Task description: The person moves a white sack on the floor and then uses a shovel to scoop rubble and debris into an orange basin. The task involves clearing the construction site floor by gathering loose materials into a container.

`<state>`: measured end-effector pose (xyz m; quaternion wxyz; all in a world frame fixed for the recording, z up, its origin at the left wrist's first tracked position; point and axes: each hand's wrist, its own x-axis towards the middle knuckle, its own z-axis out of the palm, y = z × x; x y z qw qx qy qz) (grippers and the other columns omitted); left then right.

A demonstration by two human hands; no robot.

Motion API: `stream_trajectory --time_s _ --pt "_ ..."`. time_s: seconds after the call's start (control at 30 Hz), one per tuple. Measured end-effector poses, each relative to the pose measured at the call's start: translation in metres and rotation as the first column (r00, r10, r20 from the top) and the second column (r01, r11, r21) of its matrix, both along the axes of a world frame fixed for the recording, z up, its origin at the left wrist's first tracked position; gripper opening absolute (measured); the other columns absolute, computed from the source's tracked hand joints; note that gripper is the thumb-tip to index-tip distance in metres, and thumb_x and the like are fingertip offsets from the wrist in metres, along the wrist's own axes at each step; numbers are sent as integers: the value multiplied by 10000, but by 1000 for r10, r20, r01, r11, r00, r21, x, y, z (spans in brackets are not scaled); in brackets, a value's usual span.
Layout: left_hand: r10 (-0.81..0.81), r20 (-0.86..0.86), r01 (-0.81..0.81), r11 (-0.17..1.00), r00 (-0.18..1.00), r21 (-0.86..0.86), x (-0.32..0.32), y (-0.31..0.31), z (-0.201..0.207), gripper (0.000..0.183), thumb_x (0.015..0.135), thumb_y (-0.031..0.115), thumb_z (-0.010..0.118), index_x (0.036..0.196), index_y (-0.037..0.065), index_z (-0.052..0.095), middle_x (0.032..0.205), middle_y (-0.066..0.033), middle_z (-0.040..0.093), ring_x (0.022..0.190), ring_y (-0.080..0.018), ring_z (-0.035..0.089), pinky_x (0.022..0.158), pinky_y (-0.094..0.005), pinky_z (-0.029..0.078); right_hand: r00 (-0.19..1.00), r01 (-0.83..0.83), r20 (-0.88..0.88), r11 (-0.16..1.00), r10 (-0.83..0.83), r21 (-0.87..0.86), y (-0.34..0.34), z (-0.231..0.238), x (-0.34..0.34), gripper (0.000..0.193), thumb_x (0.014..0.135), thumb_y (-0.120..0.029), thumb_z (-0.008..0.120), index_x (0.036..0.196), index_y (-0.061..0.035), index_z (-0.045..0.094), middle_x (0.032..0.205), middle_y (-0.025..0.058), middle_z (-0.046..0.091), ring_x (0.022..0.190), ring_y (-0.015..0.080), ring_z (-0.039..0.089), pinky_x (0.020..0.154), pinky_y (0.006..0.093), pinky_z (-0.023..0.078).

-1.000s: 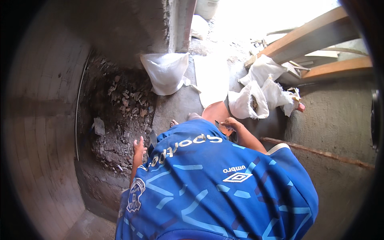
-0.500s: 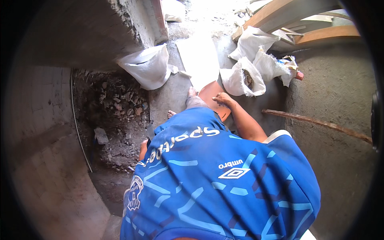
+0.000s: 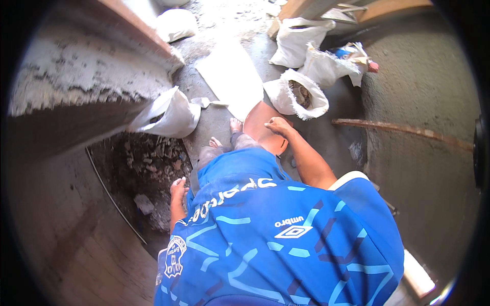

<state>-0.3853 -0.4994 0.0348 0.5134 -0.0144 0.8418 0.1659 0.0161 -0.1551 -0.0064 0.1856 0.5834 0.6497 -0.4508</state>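
My right hand (image 3: 278,126) is closed, fingers curled, over a reddish-brown sheet-like piece (image 3: 261,120) in front of my feet. Whether anything is inside those fingers is hidden, and I cannot tell if they touch the piece. A dark slot or mark shows near its right corner. Beyond it, a long white sheet (image 3: 232,74) lies on the floor, its near end meeting the brown piece. My left hand (image 3: 178,188) hangs at my left side, fingers loosely apart and holding nothing visible, nearest to the rubble pit (image 3: 148,168).
An open white sack (image 3: 316,104) with debris inside stands right of the sheet, more filled sacks (image 3: 301,43) behind. Another white sack (image 3: 176,115) leans by the broken wall edge (image 3: 76,76). A wooden strip (image 3: 398,127) crosses toward the right wall.
The view has shifted, bringing more of the left wall edge into sight. My left hand shows more fully beside my shorts. My right hand stays over the brown piece, its fingers more curled.
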Motion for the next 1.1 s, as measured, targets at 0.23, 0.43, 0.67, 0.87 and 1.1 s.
stream_trajectory --time_s 0.23,0.43,0.67,0.87,1.1 --pt "-331 168 327 944 929 54 -71 67 -83 534 829 377 675 1212 19 570 1002 -110 656 700 -196 650 538 -305 493 757 634 -113 765 -644 -116 -29 35 34 387 834 -343 632 997 8 644 797 92 655 672 162 617 634 298 511" --pt "-633 221 644 765 742 29 -74 174 -92 570 816 380 675 1238 19 546 1054 -138 646 743 -210 645 531 -324 483 672 725 201 689 -713 18 -180 63 84 388 834 -352 620 1003 -5 657 935 189 675 769 287 658 675 384 506" --pt "-784 131 762 621 607 185 -41 273 -56 574 822 389 668 1247 22 545 1040 -120 656 729 -200 639 597 -322 500 393 920 307 365 -867 -145 -297 51 72 353 858 -333 622 1030 -26 638 810 88 636 645 184 584 530 324 442" --pt "-770 211 748 636 602 190 -61 283 -58 507 841 399 653 1178 27 584 938 -103 646 642 -182 593 548 -331 467 326 935 217 281 -920 -216 -275 44 52 332 864 -333 630 1023 -41 623 840 71 627 644 164 579 505 297 411" --pt "-753 464 856 517 467 -24 -33 256 9 515 880 425 613 1072 -52 626 1039 -165 657 872 -325 633 795 -466 487 360 928 55 352 -931 -122 -199 51 70 299 854 -320 623 968 -44 633 776 49 616 632 131 578 515 283 422"
